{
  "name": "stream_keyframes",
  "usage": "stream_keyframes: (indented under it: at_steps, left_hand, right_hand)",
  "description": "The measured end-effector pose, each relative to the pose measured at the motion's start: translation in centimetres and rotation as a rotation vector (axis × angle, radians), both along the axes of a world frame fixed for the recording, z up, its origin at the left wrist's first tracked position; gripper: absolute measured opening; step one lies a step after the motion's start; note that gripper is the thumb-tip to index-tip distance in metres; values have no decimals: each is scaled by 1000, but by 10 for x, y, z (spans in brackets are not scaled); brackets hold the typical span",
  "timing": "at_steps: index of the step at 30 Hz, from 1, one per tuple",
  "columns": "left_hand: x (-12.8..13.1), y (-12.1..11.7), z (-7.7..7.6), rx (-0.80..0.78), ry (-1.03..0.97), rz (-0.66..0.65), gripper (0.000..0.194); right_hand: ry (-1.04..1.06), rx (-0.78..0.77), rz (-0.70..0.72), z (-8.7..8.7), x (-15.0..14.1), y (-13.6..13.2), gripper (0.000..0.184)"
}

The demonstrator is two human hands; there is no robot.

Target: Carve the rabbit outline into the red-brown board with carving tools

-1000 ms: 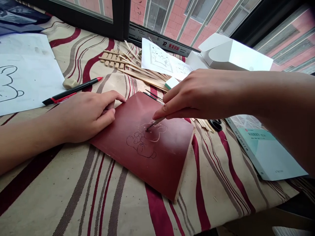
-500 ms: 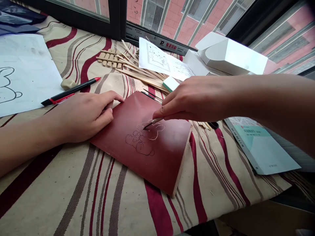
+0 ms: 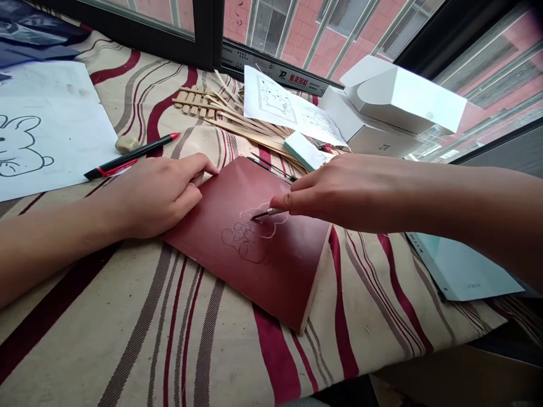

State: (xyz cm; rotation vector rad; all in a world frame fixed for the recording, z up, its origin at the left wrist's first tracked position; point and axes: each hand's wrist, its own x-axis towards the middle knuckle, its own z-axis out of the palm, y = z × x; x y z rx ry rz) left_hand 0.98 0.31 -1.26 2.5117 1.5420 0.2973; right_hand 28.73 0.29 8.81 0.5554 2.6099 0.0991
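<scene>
Right hand (image 3: 343,192) pinches a slim engraving tool (image 3: 271,212) between thumb and fingertips, its dark tip resting on a pale scratched rabbit outline (image 3: 248,234). That outline lies just ahead of the fingers, on a maroon-faced board (image 3: 280,271) with a pale wood edge. Across the board from the tool, the left hand (image 3: 156,192) lies half-curled and grips nothing, its fingertips pressing near the board's upper corner. Its thumb sits near the tool's line of travel, so a slip of the tip could jab it. Under the board, a striped cloth (image 3: 85,345) may let it slide if the left hand's pressure eases. Beyond the right fingers, a green-and-white eraser (image 3: 303,150) and loose bamboo strips (image 3: 250,129) could catch a careless wrist.
</scene>
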Motion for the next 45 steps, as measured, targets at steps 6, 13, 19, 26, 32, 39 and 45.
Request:
stream_keyframes:
  at_steps: [6,13,19,26,32,39,45]
  left_hand:
    - [1,-3,3,-8,15,-5,49]
    - [-2,5,-6,2,-26,3,48]
    - [1,4,-2,-16,1,-1,54]
    - [-5,6,-8,26,-24,-30,48]
    - [-13,10,-18,44,-62,-67,45]
    - [-12,9,-14,16,-70,-41,39]
    - [-10,7,-12,13,-44,-13,49]
  right_hand:
    - [-206,174,9,6,-12,-10,45]
    - [-113,151,19,4,-13,-14,43]
    - [-107,177,66,4,-8,-7,33]
    - [59,7,-62,-5,3,-3,45]
    - [372,5,-105,-12,19,3,39]
    - [413,-191,-19,-15,27,16,38]
    - [349,-214,25,-16,18,18,39]
